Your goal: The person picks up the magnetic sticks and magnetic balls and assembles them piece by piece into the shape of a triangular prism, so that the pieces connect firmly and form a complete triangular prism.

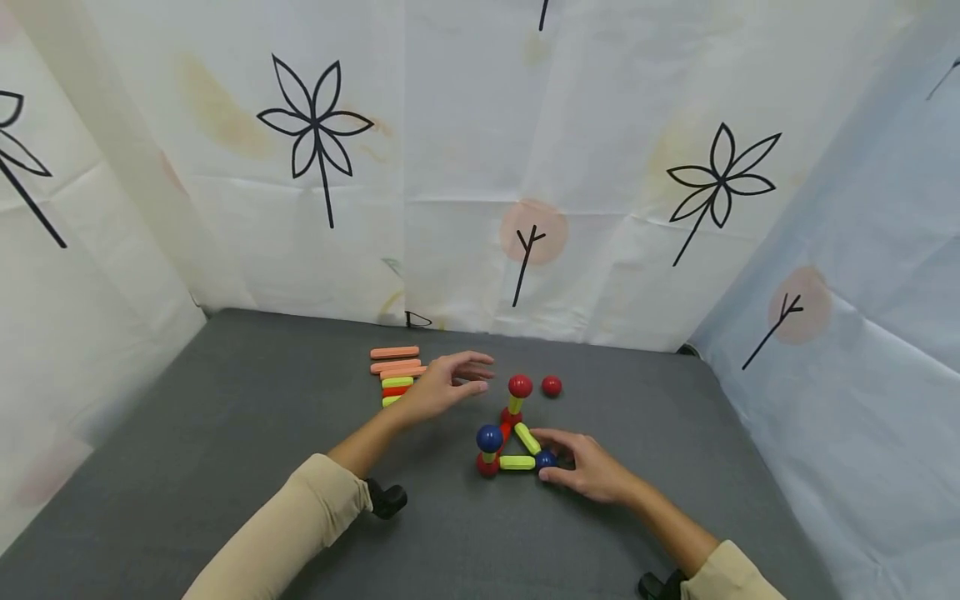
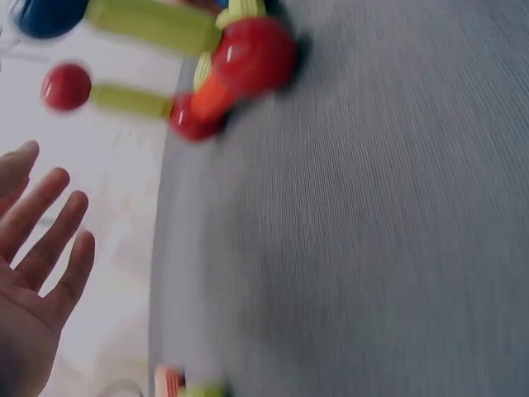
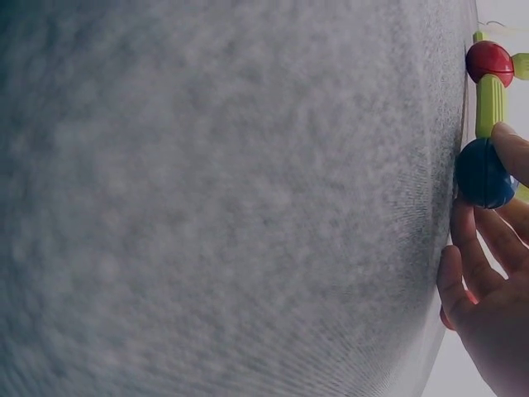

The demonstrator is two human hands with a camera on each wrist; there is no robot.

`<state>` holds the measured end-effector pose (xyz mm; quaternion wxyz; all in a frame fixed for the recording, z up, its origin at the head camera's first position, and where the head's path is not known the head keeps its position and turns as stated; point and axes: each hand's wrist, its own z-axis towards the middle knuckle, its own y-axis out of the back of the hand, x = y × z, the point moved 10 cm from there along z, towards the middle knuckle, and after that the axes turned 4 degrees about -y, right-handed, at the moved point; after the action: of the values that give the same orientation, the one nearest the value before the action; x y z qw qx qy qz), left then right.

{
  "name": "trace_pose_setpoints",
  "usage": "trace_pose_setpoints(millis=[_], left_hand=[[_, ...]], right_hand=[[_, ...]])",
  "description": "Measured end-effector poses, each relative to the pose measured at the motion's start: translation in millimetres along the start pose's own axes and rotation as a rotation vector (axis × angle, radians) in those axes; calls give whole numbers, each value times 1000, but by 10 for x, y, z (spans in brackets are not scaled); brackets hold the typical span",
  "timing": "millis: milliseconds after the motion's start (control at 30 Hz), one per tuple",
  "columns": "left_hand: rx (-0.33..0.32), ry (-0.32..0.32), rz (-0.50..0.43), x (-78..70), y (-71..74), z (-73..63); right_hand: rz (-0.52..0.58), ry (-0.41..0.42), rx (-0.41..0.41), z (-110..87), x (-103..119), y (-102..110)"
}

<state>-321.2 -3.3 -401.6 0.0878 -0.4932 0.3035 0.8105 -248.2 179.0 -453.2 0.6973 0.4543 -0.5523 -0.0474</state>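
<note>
A: Whereabouts of the frame [image 1: 527,438]?

B: Near the middle of the grey tabletop [image 1: 465,542]. Triangular base, flat on the surface; two short uprights, topped by a red ball [image 1: 520,386] and a blue ball [image 1: 490,438].

A: Grip?

B: Pinching the blue corner ball [image 1: 546,459] with the right hand [image 1: 588,468]. Nothing held in the left hand [image 1: 450,385], fingers extended, near the loose rods [image 1: 395,353].

A: Handling?

B: Probably light, stiff, plastic by the look. Smooth and glossy at the balls, so perhaps slick. Not obviously fragile; likely weakest at the joints. Magnets possible, impossible to tell from here.

A: Best hold?

B: Low, by a corner ball, or along the ribbed yellow-green rods [image 1: 517,462] for more friction. Not by the uprights: apt to part under a sideways pull.

A: Surface and room?

B: Matt, dark, finely ribbed in the left wrist view. Likely kind to rods, less so to the loose red ball [image 1: 551,386] behind the frame. Beyond, white hangings [image 1: 465,108] on three sides, printed with black leaf stems and pinkish discs.
</note>
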Motion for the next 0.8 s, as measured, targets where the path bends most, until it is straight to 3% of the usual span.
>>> trace_pose_setpoints(millis=[100, 267, 367, 533, 800], left_hand=[[-85, 26, 31, 108, 279, -146], [-262, 119, 182, 438, 781, -428], [-295, 147, 287, 594, 978, -574], [-277, 164, 362, 752, 1124, -729], [-210, 123, 478, 738, 1115, -772]], right_hand=[[-8, 9, 3, -1, 12, -5], [-5, 6, 2, -2, 17, -8], [-3, 4, 3, -1, 15, -7], [-6, -4, 9, -4, -5, -10], [19, 0, 9, -6, -7, -19]])
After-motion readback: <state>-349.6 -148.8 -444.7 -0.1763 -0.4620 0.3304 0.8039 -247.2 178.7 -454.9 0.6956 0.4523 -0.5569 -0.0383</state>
